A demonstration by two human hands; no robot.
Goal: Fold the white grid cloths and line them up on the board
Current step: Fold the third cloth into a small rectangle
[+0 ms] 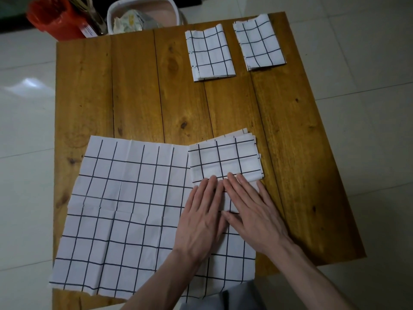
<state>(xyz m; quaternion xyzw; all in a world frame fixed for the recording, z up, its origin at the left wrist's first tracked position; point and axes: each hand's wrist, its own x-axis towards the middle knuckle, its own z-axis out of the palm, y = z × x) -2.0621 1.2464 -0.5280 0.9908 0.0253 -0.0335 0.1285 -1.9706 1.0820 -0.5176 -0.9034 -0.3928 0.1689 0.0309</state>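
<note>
Head view, read left to right. The open cloth [125,211] is lying flat on the near part of the board [138,90]. The left hand [201,215] and right hand [252,211] are both pressing flat, fingers straight and close together, on the near edge of the folded cloth [225,159], which is lying on the open cloth's far right corner.

Risks: the layers at the folded cloth's far right corner are showing staggered, so sliding it could be fanning them further; dragging could also be pulling the open cloth along and rucking it.

Two finished cloths, one [210,54] left of the other [260,41], are sitting apart at the far right edge.

The board is planked, knotty wood over pale glossy floor tiles [368,63]; a red bin [55,16] and a white tub [143,14] are standing beyond it.
</note>
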